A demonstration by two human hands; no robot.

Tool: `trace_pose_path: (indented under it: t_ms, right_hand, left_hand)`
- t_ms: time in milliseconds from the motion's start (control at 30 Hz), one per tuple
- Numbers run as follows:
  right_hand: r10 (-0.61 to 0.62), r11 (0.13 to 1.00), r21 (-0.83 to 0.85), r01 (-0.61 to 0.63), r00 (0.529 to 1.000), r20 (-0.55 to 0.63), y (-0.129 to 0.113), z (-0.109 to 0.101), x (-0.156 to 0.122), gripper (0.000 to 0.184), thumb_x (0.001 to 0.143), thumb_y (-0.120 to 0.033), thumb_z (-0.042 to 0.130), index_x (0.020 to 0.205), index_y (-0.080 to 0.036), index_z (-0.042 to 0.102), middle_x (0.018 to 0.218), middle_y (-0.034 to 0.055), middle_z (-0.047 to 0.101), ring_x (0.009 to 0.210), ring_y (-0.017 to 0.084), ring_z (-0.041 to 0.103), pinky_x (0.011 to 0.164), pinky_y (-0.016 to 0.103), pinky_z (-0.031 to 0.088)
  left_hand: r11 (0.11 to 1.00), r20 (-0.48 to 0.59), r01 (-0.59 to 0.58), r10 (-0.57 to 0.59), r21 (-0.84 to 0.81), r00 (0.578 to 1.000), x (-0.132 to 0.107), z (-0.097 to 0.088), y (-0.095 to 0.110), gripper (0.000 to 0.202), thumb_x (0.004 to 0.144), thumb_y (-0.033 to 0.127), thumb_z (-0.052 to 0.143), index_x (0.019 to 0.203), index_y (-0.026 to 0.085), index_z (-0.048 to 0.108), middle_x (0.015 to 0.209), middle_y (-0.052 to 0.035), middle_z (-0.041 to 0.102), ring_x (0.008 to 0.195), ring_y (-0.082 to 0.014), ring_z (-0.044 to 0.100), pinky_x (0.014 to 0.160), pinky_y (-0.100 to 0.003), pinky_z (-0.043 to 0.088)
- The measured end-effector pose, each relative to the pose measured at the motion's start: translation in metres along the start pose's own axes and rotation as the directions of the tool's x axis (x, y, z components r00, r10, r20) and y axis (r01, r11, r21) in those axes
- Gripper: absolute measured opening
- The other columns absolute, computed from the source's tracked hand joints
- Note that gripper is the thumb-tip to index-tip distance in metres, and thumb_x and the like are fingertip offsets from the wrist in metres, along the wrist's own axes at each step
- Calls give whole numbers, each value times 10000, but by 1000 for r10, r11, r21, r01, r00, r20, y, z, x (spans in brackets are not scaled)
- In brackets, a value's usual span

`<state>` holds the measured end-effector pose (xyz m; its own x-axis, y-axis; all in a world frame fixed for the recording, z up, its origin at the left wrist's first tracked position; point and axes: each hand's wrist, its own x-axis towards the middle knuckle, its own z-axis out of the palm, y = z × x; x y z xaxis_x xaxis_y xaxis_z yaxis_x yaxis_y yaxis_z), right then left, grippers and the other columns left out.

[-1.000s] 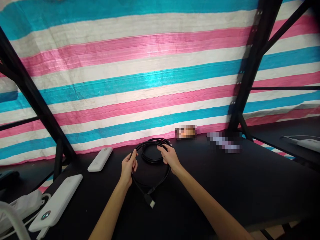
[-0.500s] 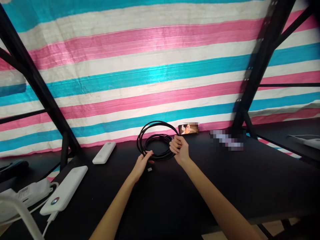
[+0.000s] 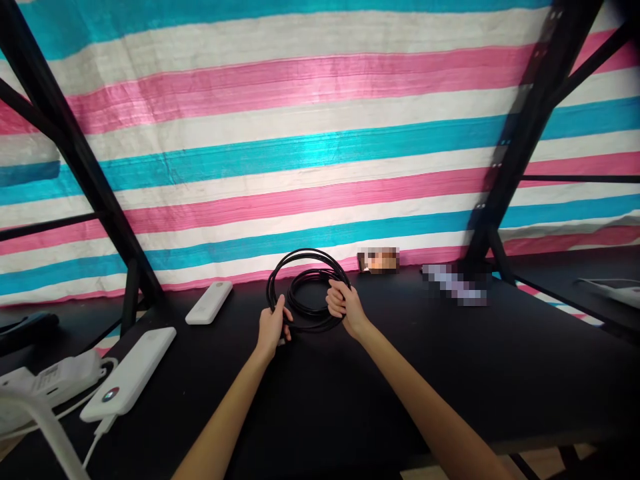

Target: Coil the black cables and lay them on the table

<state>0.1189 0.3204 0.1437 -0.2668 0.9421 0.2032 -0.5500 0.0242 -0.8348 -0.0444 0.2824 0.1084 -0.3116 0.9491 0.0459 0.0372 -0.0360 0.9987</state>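
Observation:
Loops of a black cable [image 3: 306, 253] are held up in a ring between my two hands. My left hand [image 3: 273, 327] is closed round the ring's lower left side, with the thumb pointing up. On the right side, my right hand [image 3: 346, 307] has its fingers curled round the loops. Behind the raised ring, more coils of black cable [image 3: 300, 283] show; I cannot tell whether they lie on the table or hang from the hands. A small pale piece [image 3: 281, 342], perhaps a cable end, peeks out just below my left hand.
On the black table [image 3: 320, 413], two white power banks [image 3: 209, 303] lie to the left, the nearer one with a white cable plugged in. White adapters [image 3: 67, 377] sit at far left. A lit phone [image 3: 379, 261] leans at the back. Black posts [image 3: 520, 147] flank a striped sheet.
Both hands have shifted slightly left and nearer, carrying the cable loops. The loops are gathered into a rounder ring. My left hand now covers most of the small pale piece.

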Motion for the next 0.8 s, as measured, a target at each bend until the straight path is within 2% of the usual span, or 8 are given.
trace_pose_path:
  t_ms: [100, 267, 367, 433, 500, 567, 700, 800]
  right_hand:
    - [-5, 999, -47, 3, 999, -40, 4, -1, 1, 487, 671, -418, 656, 446, -222, 271, 372, -122, 183, 301, 19, 142, 282, 174, 143]
    - [-67, 987, -150, 52, 993, -96, 8, -2, 1, 450, 653, -439, 703, 487, -214, 351, 391, -117, 245, 318, 38, 267, 332, 197, 368]
    - [-131, 972, -214, 100, 982, -137, 8, -2, 3, 414, 649, -452, 713, 526, -208, 402, 423, -100, 322, 346, 59, 366, 413, 242, 480]
    - [-186, 957, -254, 138, 967, -176, 7, -3, 3, 361, 639, -441, 722, 590, -204, 453, 462, -94, 366, 371, 68, 401, 460, 265, 514]
    - [-242, 940, -292, 175, 947, -211, 5, -4, 3, 308, 617, -409, 738, 692, -203, 521, 502, -95, 385, 396, 73, 414, 474, 266, 515]
    - [-312, 904, -365, 221, 926, -212, 2, -5, 2, 288, 600, -361, 744, 769, -205, 570, 533, -86, 403, 435, 84, 426, 465, 248, 487]
    - [-423, 784, -547, 293, 897, -125, 0, -6, 0, 177, 601, -296, 715, 687, -192, 599, 544, -52, 440, 507, 99, 415, 460, 222, 387]
    - [-355, 825, -514, 235, 923, -147, 0, -7, 1, 258, 613, -345, 706, 553, -192, 507, 502, -53, 392, 481, 86, 354, 422, 218, 295]
  left_hand:
    - [999, -32, -32, 31, -11, 999, 0, 1, 1, 521, 765, 573, 502, 423, 181, 489, 267, 34, 359, 252, -98, 395, 344, -197, 276]
    - [998, -64, -52, 51, -19, 997, 0, -1, 7, 546, 764, 598, 480, 385, 209, 418, 262, 29, 342, 257, -116, 394, 355, -224, 299]
    - [996, -141, -84, 86, 24, 986, 2, -9, 10, 548, 771, 589, 492, 378, 211, 440, 267, 23, 347, 272, -119, 389, 382, -236, 303]
    - [981, -229, -130, 161, 143, 960, 2, -16, 12, 538, 786, 562, 504, 382, 207, 489, 274, 16, 362, 298, -120, 396, 424, -243, 308]
    - [936, -294, -159, 255, 313, 921, 2, -21, 13, 532, 812, 536, 487, 393, 211, 527, 291, 7, 388, 338, -135, 424, 472, -255, 317]
    - [877, -284, -177, 327, 447, 901, 2, -23, 12, 527, 827, 514, 470, 396, 219, 541, 329, -8, 435, 391, -160, 466, 498, -263, 311]
    - [842, -166, -223, 342, 492, 925, 3, -20, 7, 482, 794, 493, 525, 398, 218, 551, 393, -18, 491, 435, -172, 492, 493, -256, 282]
    - [862, -117, -228, 311, 452, 943, 5, -16, 4, 404, 777, 511, 551, 511, 213, 615, 396, 10, 475, 402, -154, 479, 486, -248, 308]
